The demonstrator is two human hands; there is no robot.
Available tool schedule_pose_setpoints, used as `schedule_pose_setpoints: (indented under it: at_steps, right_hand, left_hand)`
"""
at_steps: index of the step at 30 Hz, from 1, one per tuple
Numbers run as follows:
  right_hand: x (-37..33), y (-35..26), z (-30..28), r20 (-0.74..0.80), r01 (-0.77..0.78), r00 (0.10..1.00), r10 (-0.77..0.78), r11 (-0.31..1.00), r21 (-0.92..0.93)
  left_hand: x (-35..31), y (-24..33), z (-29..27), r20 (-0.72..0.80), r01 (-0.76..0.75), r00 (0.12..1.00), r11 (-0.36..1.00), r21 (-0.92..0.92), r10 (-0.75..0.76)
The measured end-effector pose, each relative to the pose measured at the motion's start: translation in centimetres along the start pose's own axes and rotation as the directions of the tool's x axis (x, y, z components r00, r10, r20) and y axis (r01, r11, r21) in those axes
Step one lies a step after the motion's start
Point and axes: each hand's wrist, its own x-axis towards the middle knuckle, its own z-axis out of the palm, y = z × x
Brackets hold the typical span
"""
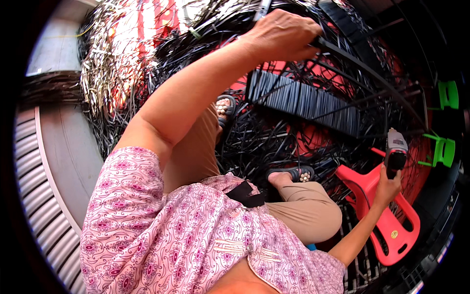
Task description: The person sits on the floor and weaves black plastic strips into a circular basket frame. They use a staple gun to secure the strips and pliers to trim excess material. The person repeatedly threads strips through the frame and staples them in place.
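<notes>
Gripping a long black strip (352, 56) above the tangled pile (274, 137), our left hand (284, 34) risked snagging loose strips while our right hand (389, 186) clutched a power tool (395, 152) over the red chair (387, 220).

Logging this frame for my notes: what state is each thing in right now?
Left hand: closed on a black strip.
Right hand: gripping a power tool, held upright.
Strip bundle: stacked flat on the pile.
Red stool: tipped over.
</notes>
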Motion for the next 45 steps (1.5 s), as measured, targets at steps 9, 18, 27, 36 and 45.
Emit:
schedule_pose_setpoints:
  at_steps: [9,18,27,36,45]
  right_hand:
    - [-2.0,25.0,3.4,0.088,-0.337,0.896,0.436,0.795,-0.504]
    - [-4.4,36.7,10.6,-0.026,-0.520,0.806,0.591,0.687,-0.508]
    - [12.1,-18.3,2.5,-0.150,0.529,0.830,-0.538,0.671,0.520]
    - [16.0,-32.3,9.3,0.808,-0.156,0.213,-0.549,0.797,0.583]
    - [22.5,-32.5,5.6,0.490,-0.493,0.769,-0.411,0.108,0.863]
  left_hand:
    - [0.3,1.2,1.2,-0.071,0.002,0.997,0.993,0.121,0.007]
    - [-0.3,1.7,1.9,-0.106,-0.012,0.994,0.984,0.176,0.031]
    - [-2.3,1.4,0.8,-0.135,0.007,0.991,0.995,0.096,0.006]
    - [-1.5,1.2,1.3,-0.186,-0.022,0.982,0.999,-0.050,0.013]
    - [-1.0,0.1,1.0,-0.063,0.031,0.997,0.993,-0.116,-0.038]
